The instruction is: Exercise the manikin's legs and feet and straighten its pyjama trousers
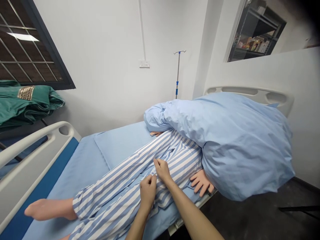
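A figure that looks like a mannequin lies on the bed in blue-and-white striped pants (120, 173). My left hand (148, 190) is closed over the nearer thigh. Just beyond it and to its right, my right hand (162, 169) is also closed, its thumb side turned up. Both hands are close together at the striped cloth; whether the fingers pinch any of it is hidden. A bare foot (50, 209) sticks out of one pant leg. One spread mannequin hand (202, 181) rests at the bed's near edge. A light blue quilt (225, 133) is heaped over the upper body.
A white bed end board (37, 143) stands at left, the headboard (265, 93) at right. Behind the bed rises an IV pole (178, 71). Folded green cloth (30, 103) lies beyond the left end. The quilt hangs over the bed's near side above the dark floor (250, 220).
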`<state>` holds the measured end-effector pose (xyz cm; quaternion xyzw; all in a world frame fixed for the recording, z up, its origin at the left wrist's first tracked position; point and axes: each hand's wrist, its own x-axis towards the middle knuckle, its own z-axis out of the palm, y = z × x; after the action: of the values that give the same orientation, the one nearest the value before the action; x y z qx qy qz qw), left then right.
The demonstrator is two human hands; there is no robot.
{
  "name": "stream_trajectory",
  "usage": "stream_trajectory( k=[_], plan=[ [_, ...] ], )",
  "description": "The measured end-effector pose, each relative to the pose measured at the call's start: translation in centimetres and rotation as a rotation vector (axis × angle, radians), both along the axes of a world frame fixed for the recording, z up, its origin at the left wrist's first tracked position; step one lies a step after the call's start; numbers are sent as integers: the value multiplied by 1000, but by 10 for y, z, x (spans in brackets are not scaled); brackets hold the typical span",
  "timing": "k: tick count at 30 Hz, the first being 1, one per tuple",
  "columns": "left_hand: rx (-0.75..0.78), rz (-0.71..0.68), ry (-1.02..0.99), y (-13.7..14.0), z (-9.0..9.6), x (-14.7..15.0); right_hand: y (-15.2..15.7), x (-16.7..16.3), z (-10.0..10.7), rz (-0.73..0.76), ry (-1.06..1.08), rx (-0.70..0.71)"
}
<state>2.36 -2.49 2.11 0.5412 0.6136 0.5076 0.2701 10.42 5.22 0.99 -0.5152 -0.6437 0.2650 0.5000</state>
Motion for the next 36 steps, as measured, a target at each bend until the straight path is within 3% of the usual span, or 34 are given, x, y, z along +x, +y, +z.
stream_trajectory(
  k=[4,8,11,14,22,27,36],
  plan=[
    [41,-6,-62,35,17,11,1,2,-2,19,52,-11],
    [-9,68,-29,52,3,16,1,3,-4,30,108,-4],
    [-17,75,125,51,-13,18,2,4,-3,18,143,-3],
    [-33,50,223,48,-17,19,3,5,0,4,169,-14],
    [-8,30,221,50,-16,15,-23,7,1,89,244,-49],
    [19,36,233,48,-19,13,-49,29,1,109,203,-72],
    [14,32,169,44,-12,15,-15,55,3,-21,166,6]
  ],
)
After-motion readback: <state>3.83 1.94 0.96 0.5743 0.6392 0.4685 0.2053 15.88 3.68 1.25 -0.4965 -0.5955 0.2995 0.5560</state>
